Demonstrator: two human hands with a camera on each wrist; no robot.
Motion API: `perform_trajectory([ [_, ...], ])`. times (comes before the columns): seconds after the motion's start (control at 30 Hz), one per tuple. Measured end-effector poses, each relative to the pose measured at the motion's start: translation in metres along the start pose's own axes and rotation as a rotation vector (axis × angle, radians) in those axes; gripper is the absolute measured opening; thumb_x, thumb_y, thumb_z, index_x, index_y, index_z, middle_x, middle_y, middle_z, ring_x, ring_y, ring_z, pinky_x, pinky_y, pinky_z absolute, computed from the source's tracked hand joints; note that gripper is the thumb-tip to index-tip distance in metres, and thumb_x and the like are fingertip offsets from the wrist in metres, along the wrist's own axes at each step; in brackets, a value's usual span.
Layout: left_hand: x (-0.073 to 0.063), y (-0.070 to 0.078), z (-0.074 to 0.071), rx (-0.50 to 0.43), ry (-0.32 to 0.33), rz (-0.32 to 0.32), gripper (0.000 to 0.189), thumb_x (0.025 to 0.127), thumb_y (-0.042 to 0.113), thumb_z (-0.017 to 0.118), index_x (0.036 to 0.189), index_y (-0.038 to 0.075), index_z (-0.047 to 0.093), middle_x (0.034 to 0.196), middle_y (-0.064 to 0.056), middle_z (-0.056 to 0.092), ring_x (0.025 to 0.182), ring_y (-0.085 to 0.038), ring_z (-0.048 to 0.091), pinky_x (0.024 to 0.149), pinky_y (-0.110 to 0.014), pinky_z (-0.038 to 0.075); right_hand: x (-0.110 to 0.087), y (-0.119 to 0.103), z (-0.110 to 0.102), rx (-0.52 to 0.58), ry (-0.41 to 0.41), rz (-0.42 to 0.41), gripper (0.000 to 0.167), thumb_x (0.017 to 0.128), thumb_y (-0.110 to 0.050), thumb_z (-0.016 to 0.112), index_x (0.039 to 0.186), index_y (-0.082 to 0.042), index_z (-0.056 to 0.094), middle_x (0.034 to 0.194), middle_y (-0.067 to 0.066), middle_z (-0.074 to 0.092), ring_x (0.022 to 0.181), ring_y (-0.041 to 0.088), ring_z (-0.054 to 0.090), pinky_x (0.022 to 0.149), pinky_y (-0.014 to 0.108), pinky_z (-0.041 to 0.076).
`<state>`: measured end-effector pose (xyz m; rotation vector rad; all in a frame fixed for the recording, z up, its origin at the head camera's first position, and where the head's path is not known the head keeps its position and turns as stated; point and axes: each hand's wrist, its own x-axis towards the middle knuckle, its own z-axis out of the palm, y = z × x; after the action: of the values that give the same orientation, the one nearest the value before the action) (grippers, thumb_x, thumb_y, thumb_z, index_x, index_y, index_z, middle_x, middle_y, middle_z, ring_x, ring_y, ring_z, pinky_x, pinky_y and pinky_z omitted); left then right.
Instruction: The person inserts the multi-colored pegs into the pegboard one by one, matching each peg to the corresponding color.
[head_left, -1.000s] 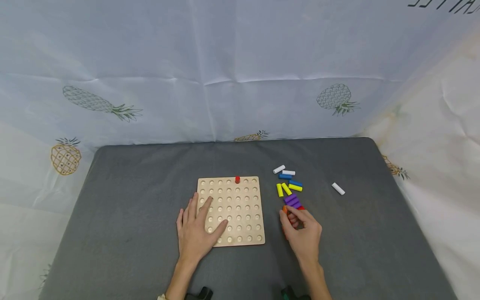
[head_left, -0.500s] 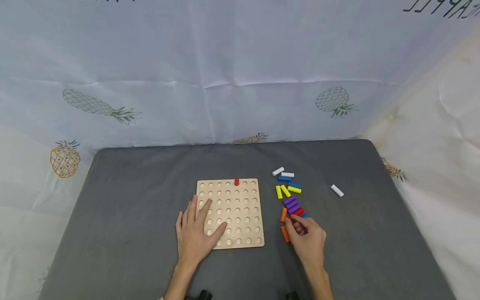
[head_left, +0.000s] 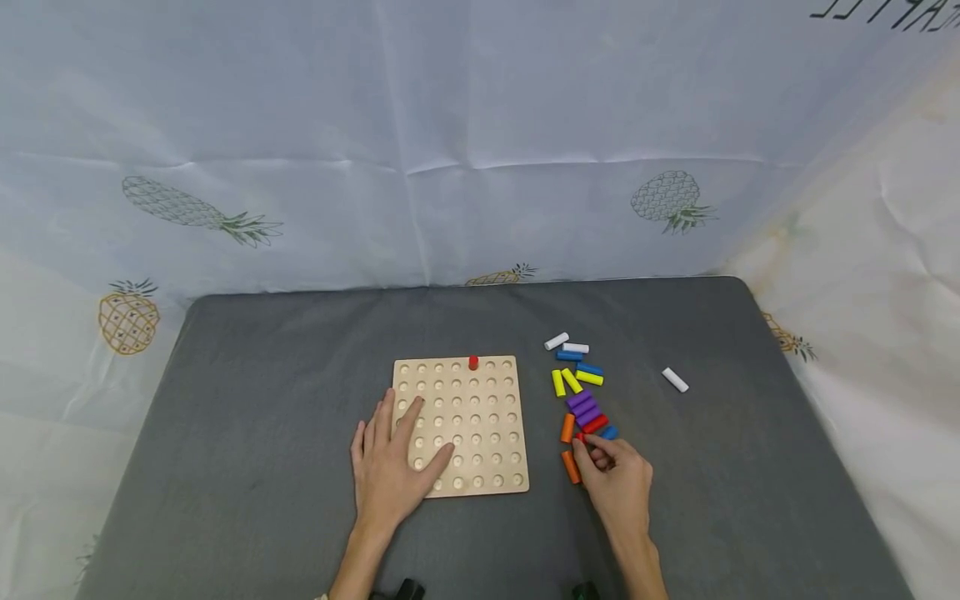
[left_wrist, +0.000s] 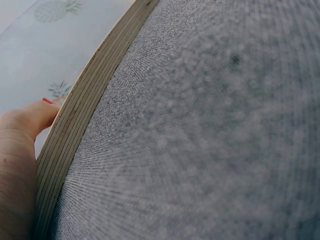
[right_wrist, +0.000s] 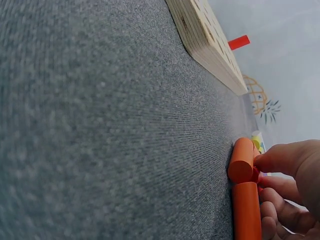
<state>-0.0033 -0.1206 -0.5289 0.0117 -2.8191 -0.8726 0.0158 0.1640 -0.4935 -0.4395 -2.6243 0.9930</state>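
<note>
A square wooden pegboard (head_left: 503, 428) with rows of round holes lies on the grey table. One red peg (head_left: 473, 363) stands upright in its far row. My left hand (head_left: 397, 467) rests spread over the board's left side, thumb and fingers on its surface. To the right of the board, my right hand (head_left: 615, 479) pinches a second red peg (head_left: 580, 437) between thumb and index finger, low among the loose pegs. Two orange pegs lie beside those fingertips, a farther one (right_wrist: 242, 160) and a nearer one (right_wrist: 247, 212).
Purple pegs (head_left: 583, 408), yellow pegs (head_left: 572, 381), blue pegs (head_left: 570, 356) and white pegs (head_left: 575, 348) lie in a loose line beyond the right hand. A lone white peg (head_left: 675, 379) lies farther right. Patterned cloth (head_left: 480, 208) hangs behind the table (head_left: 285, 433).
My right hand has let go of an orange peg, moved slightly right and nearer, and taken hold of a red peg. The left hand has stayed on the board.
</note>
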Motion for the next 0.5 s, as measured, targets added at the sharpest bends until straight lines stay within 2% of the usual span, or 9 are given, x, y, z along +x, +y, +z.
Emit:
perform_trajectory([
  [0.27, 0.0017, 0.0002, 0.0007, -0.002, 0.010, 0.010, 0.082, 0.078, 0.057, 0.079, 0.149, 0.025, 0.054, 0.167, -0.014, 0.032, 0.152, -0.041, 0.035, 0.122, -0.063, 0.016, 0.0031, 0.0004, 0.0001, -0.016, -0.006, -0.004, 0.010, 0.078, -0.003, 0.085, 0.086, 0.001, 0.081, 0.068, 0.007, 0.064, 0.058, 0.001, 0.049, 0.052, 0.018, 0.045],
  [0.5, 0.0019, 0.0000, 0.0002, 0.000, 0.010, 0.006, 0.082, 0.077, 0.057, 0.079, 0.149, 0.024, 0.055, 0.167, -0.015, 0.033, 0.152, -0.041, 0.035, 0.122, -0.064, 0.016, 0.0032, 0.0001, 0.0022, -0.044, -0.031, 0.004, 0.012, 0.078, -0.003, 0.084, 0.089, 0.001, 0.081, 0.073, 0.008, 0.065, 0.065, 0.010, 0.053, 0.055, 0.018, 0.042],
])
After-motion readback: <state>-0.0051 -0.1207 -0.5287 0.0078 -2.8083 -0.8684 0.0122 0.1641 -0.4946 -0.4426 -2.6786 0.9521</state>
